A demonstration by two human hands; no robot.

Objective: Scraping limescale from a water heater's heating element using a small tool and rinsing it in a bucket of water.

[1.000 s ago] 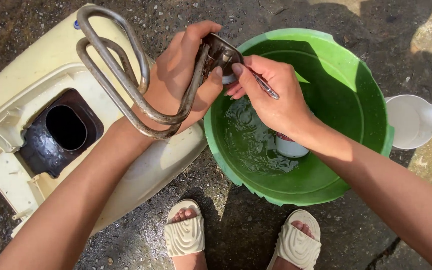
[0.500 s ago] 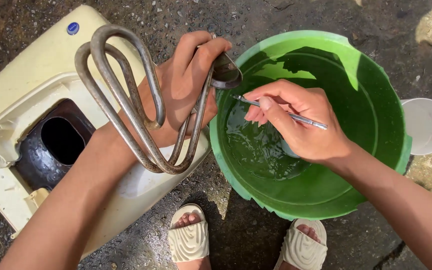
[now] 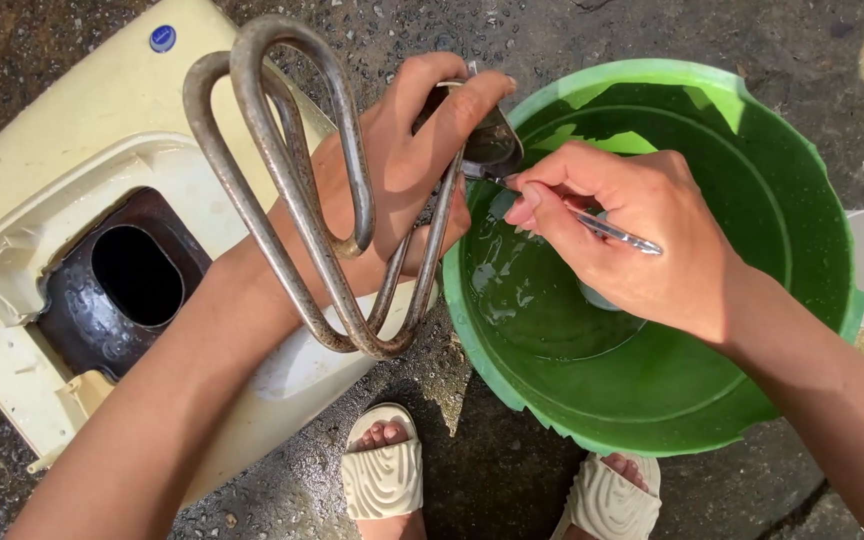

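My left hand (image 3: 407,165) grips the heating coil (image 3: 302,190) at nine o'clock of the green basin (image 3: 802,330) while my right hand (image 3: 642,240) pinches a thin metal pick (image 3: 592,225), scraping its base plate (image 3: 487,145); next, I judge, steady careful strokes.

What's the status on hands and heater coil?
Left hand grips coil by its flange. Right hand holds thin tool at flange, over basin. Nothing blocking.

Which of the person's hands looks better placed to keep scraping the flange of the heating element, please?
Probably the right hand: it pinches the thin metal tool with its tip at the flange, while the left hand grips the heating element.
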